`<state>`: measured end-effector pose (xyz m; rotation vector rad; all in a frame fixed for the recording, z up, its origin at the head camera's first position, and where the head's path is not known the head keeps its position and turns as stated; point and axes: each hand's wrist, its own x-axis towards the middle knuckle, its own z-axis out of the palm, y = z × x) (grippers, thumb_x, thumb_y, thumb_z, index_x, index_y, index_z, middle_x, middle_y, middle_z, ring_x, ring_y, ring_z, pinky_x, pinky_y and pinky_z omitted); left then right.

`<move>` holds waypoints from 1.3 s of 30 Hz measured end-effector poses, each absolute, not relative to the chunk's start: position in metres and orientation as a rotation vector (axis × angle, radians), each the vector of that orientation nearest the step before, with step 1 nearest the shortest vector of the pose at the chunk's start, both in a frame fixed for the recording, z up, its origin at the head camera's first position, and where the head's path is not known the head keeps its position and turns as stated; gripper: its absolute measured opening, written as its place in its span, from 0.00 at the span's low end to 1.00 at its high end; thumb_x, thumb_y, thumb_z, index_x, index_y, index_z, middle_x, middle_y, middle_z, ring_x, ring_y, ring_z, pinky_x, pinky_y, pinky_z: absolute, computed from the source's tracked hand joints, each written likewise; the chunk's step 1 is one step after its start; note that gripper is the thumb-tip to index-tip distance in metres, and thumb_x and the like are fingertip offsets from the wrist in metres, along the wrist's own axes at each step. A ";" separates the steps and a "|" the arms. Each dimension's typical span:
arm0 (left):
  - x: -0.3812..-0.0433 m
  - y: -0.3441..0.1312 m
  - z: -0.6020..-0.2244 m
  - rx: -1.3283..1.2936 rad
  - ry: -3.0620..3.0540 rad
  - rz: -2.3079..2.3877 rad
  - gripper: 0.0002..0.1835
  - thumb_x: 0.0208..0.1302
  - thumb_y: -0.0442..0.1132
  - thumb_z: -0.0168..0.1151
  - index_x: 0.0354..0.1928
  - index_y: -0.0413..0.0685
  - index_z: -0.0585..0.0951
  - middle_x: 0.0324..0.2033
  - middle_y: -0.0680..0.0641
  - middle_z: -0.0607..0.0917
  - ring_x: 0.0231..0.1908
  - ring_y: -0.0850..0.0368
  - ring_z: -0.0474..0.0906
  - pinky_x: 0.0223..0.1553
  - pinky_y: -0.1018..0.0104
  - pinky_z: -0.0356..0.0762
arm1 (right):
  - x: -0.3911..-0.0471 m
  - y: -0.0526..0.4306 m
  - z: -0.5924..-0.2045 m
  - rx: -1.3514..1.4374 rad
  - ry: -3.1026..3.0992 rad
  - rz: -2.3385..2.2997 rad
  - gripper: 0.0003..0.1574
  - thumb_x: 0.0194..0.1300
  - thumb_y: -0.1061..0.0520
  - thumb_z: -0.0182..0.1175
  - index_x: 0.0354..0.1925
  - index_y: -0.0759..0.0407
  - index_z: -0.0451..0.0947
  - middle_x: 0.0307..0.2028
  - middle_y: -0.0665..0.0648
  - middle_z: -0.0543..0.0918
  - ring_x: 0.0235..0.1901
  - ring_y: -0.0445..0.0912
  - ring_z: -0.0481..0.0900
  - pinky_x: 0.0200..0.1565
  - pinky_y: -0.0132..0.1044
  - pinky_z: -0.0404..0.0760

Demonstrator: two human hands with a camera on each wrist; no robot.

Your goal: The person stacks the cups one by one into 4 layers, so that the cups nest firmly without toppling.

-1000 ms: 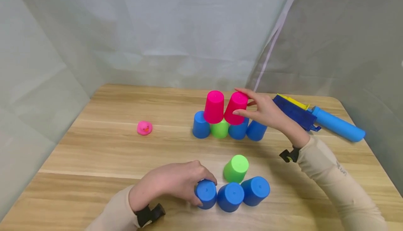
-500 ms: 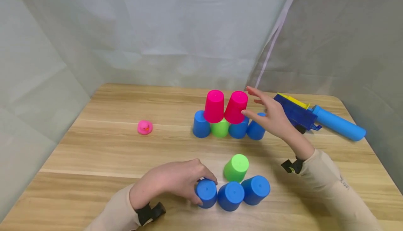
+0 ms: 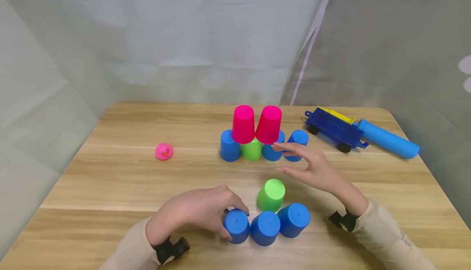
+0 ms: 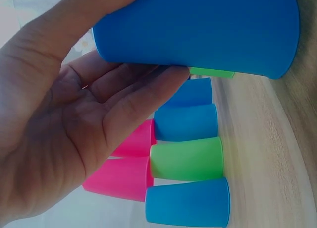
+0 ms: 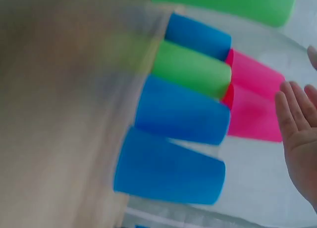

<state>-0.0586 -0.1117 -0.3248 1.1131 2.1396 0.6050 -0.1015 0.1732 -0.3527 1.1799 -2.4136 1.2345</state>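
My left hand [image 3: 198, 208] curls its thumb and fingers round an upside-down blue cup [image 3: 237, 226] on the table. Right of that cup stand two more blue cups [image 3: 265, 229], with a green cup [image 3: 271, 195] just behind them. My right hand [image 3: 318, 170] hovers behind and right of this green cup, fingers extended and holding nothing. Its fingertips partly cover the far row of upturned cups: a blue cup [image 3: 230, 147] at left, a green cup [image 3: 252, 151], then two more blue ones. Two pink cups [image 3: 243, 125] sit side by side on top of that row.
A pink toy duck [image 3: 164, 151] lies on the wooden table [image 3: 110, 180] at left. To the right at the back are a dark blue toy wagon [image 3: 333, 128] with a yellow part and a light blue cylinder [image 3: 390, 139]. Grey fabric [image 3: 184, 37] hangs behind.
My right hand has let go of the right pink cup, which stays on the row, and has drawn back toward me and down. The left hand keeps its grip on the blue cup.
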 end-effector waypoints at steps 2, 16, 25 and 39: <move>-0.059 -0.113 -0.326 1.110 2.138 0.610 0.25 0.46 0.42 0.75 0.50 0.53 0.82 0.43 0.60 0.83 0.41 0.73 0.77 0.44 0.74 0.76 | -0.096 0.170 -0.355 1.219 -2.502 1.254 0.36 0.51 0.62 0.70 0.59 0.56 0.72 0.56 0.55 0.77 0.54 0.46 0.76 0.49 0.42 0.79; -0.063 -0.111 -0.330 1.172 2.112 0.631 0.25 0.46 0.44 0.75 0.50 0.54 0.82 0.44 0.62 0.83 0.42 0.74 0.75 0.45 0.74 0.76 | -0.089 0.175 -0.362 1.494 -2.855 1.241 0.36 0.57 0.41 0.63 0.61 0.49 0.70 0.58 0.47 0.75 0.59 0.45 0.71 0.56 0.48 0.74; -0.066 -0.117 -0.333 1.185 2.095 0.677 0.25 0.46 0.44 0.74 0.51 0.52 0.81 0.45 0.62 0.82 0.46 0.72 0.75 0.47 0.74 0.75 | -0.093 0.175 -0.365 1.533 -2.820 1.312 0.31 0.57 0.42 0.64 0.56 0.55 0.75 0.52 0.48 0.80 0.53 0.43 0.76 0.53 0.40 0.76; -0.079 -0.120 -0.282 1.261 2.057 0.879 0.24 0.50 0.44 0.73 0.51 0.56 0.80 0.45 0.59 0.77 0.47 0.64 0.73 0.47 0.70 0.76 | -0.094 0.173 -0.364 1.623 -2.751 1.268 0.30 0.59 0.43 0.62 0.55 0.56 0.75 0.50 0.48 0.81 0.50 0.40 0.78 0.51 0.38 0.78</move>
